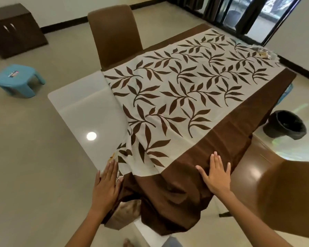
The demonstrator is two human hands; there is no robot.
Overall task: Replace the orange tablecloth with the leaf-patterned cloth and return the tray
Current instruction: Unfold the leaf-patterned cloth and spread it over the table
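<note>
The leaf-patterned cloth [182, 97] lies spread over most of the tabletop [82, 107], cream in the middle with dark brown leaves and a wide brown border. It sits askew: the glossy white corner of the tabletop on the side toward the blue stool [19, 80] is bare, and a ceiling light shows as a bright spot in it. At the near edge the cloth bunches into folds and its brown border hangs down over the side in a heavy drape.

The person's left hand [106, 184] lies flat and open, fingers together, at the bunched edge of the cloth where it meets the bare tabletop. The right hand [216, 175] is also open, fingers spread, palm pressed down on the brown border near the same edge. Neither hand grips anything.

A brown chair [114, 34] stands against the tabletop's far-left side, and the back of another brown chair [291, 198] is close beside the right hand. At the cloth's far corner sits something clear and crinkled [262, 52], too blurred to make out. A black bin [285, 124] stands on the floor beyond the cloth's right border, and a dark cabinet [12, 31] stands by the wall behind the stool.
</note>
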